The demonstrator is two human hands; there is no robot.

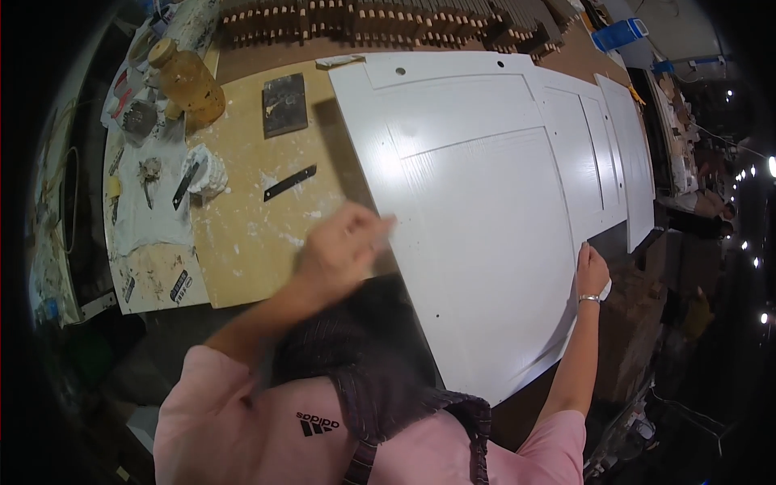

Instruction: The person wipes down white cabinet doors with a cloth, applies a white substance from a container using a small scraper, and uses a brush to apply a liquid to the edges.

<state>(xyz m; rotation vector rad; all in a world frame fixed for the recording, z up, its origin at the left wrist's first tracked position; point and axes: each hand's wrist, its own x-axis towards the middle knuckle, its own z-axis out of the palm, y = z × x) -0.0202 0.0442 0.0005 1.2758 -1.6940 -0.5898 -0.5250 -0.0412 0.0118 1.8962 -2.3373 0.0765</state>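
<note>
A large white cabinet door panel (485, 186) with a recessed frame pattern and small holes lies tilted across the bench in front of me. My left hand (343, 246) is closed, slightly blurred, beside the panel's left edge; whatever its fingertips pinch is too small to make out. My right hand (593, 273), with a metal band at the wrist, grips the panel's right edge. A bit of something white shows under its palm. Left of the panel, a black blade-like strip (290, 183) and a dark rectangular plate (284, 106) rest on a yellowish board (242, 267).
A jar of amber liquid (187, 85), a lump of white putty (208, 171) with a dark strip, and a stained cloth (145, 202) are at the left. More white panels (574, 137) lie right. Wooden pieces (364, 24) line the back. Another person (707, 206) is far right.
</note>
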